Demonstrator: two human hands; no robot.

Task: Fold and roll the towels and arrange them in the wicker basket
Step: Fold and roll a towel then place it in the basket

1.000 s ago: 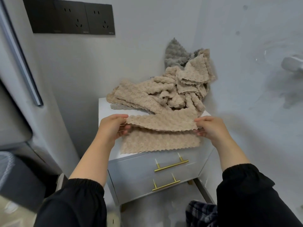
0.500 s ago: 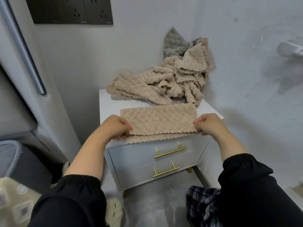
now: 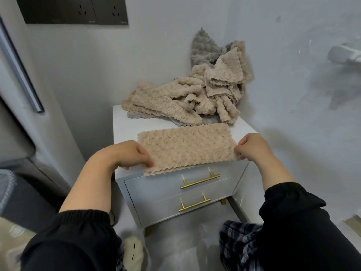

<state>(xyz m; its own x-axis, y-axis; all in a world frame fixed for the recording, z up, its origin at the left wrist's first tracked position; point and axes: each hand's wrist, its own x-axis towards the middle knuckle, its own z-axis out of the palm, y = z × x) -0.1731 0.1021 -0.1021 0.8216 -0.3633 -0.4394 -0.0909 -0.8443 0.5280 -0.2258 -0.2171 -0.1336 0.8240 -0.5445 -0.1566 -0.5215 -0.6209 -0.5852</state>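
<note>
Nubby plush towel (image 3: 185,147) — brassy handles (image 3: 200,180).

The folded towel (image 3: 185,147) lies before you on the front of the nightstand (image 3: 125,130), its near edge hanging just over the upper drawer (image 3: 166,184). Your left hand (image 3: 129,155) is at its left end, your right hand (image 3: 254,147) at its right end. Behind it the towel pile (image 3: 181,100) sits in the back corner

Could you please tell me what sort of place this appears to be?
Probably a home, perhaps a bedroom corner: a white cabinet with brass handles, black wall sockets, and a heap of towels on top, behind the folded towel that the left hand and right hand pinch.
</note>
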